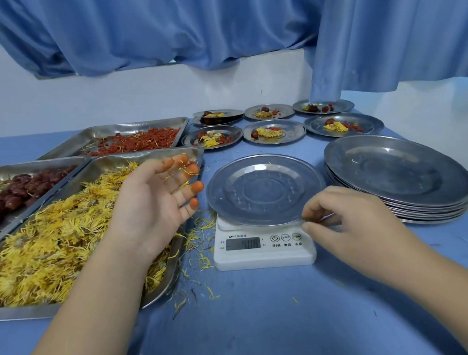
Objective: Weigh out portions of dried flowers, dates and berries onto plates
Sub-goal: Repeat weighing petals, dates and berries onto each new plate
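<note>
Two bare forearms reach in from the bottom edge over a table covered in blue cloth (255, 318). The left hand (155, 202) hovers above the near-left steel tray heaped with yellow dried flowers (48, 252). Its fingers are spread wide and nearly straight, the palm turned towards the right, with orange covers on the fingertips (198, 186). It grips nothing, though a few petals seem to cling or drop near the fingers. The right hand (348, 217) is curled, thumb and forefinger appearing to pinch the near rim of an empty plate (265, 188). That plate sits on a small white scale (263, 256) in the centre, whose display is too blurred to read. Behind the flowers lie a tray of dark red dates (9, 196) and, further back, a tray of red berries (138, 140). Six filled plates (274, 132) stand in two rows at the far side, each seeming to carry some of all three. A stack of plates (398, 178) sits just right of the scale. Loose petals (198, 238) litter the cloth between tray and scale. The flowers look feather-light, brittle and apt to shed, so a loose pinch from the top of the heap would probably suit. The thin steel plate seems light, stiff and slick, best held by its rim.
</note>
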Available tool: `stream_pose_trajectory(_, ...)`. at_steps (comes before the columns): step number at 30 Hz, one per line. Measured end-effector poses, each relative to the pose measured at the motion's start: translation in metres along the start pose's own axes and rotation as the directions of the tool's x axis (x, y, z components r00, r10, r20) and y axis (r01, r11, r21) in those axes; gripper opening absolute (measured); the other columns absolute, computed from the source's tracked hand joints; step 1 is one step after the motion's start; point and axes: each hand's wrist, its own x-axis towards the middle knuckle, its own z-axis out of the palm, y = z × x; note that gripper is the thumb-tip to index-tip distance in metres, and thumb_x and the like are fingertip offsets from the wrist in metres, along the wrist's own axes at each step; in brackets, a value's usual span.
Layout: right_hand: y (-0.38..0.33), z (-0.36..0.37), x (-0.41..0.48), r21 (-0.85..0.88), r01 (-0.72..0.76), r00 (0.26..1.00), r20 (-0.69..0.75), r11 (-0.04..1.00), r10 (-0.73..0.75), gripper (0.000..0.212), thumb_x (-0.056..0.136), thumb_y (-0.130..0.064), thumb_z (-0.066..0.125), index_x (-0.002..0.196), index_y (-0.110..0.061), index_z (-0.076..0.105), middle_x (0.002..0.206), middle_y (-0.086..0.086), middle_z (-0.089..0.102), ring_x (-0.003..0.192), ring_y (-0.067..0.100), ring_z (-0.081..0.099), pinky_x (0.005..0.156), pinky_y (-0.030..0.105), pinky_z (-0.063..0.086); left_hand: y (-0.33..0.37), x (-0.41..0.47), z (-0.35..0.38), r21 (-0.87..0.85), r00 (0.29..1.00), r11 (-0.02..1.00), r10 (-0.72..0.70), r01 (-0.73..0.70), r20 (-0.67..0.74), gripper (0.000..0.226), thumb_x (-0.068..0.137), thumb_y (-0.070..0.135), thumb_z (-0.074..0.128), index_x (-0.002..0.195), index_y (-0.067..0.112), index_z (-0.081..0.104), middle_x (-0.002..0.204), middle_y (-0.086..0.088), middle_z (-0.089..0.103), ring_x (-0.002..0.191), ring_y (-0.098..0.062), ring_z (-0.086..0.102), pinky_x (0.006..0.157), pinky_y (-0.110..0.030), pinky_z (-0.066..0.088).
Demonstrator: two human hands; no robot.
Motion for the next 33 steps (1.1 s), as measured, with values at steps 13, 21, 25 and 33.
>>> stream_pose_trajectory(13, 0.003, -0.008, -0.010, -0.032, -0.021, 0.970, 0.240, 0.999, 0.028, 0.005, 0.082, -0.041, 0.062, 0.085, -0.038, 0.062, 0.071, -0.019, 0.062, 0.064, 0.005, 0.056, 0.054, 0.019, 0.042, 0.003, -0.003, 0.001, 0.022, 0.999, 1.000, 0.008, -0.007, -0.047, 0.018, 0.092, 0.027, 0.045, 0.098, 0.017, 0.060, 0.085, 0.000, 0.067, 0.069, -0.017, 0.061, 0.062, -0.027, 0.044)
stream_pose_trajectory(21, 0.006, -0.004, -0.013, -0.164, -0.030, 0.928, 0.362, 0.986, 0.088, 0.022, 0.081, -0.057, 0.049, 0.098, -0.044, 0.051, 0.066, -0.021, 0.061, 0.063, 0.004, 0.055, 0.055, 0.029, 0.047, 0.001, -0.005, 0.005, 0.054, 0.999, 0.998, 0.022, -0.020, -0.044, 0.019, 0.093, 0.027, 0.044, 0.098, 0.018, 0.061, 0.084, 0.001, 0.066, 0.068, -0.016, 0.062, 0.062, -0.027, 0.043)
stream_pose_trajectory(25, 0.005, -0.001, -0.013, -0.176, -0.046, 0.928, 0.356, 0.983, 0.107, 0.025, 0.079, -0.059, 0.046, 0.098, -0.043, 0.049, 0.070, -0.026, 0.058, 0.058, 0.008, 0.054, 0.055, 0.030, 0.048, 0.001, -0.006, 0.007, 0.055, 0.998, 0.998, 0.027, -0.025, -0.050, 0.019, 0.093, 0.027, 0.045, 0.097, 0.018, 0.061, 0.081, 0.002, 0.067, 0.068, -0.017, 0.062, 0.062, -0.027, 0.044)
stream_pose_trajectory(33, -0.003, 0.005, -0.016, -0.362, 0.013, 0.954, 0.283, 0.932, 0.097, 0.037, 0.080, -0.067, 0.035, 0.102, -0.038, 0.042, 0.060, -0.012, 0.049, 0.060, 0.004, 0.049, 0.054, 0.028, 0.044, 0.003, -0.008, 0.008, 0.077, 0.999, 0.996, 0.039, -0.036, -0.033, 0.019, 0.093, 0.026, 0.045, 0.096, 0.018, 0.062, 0.081, 0.002, 0.066, 0.068, -0.016, 0.060, 0.062, -0.027, 0.043)
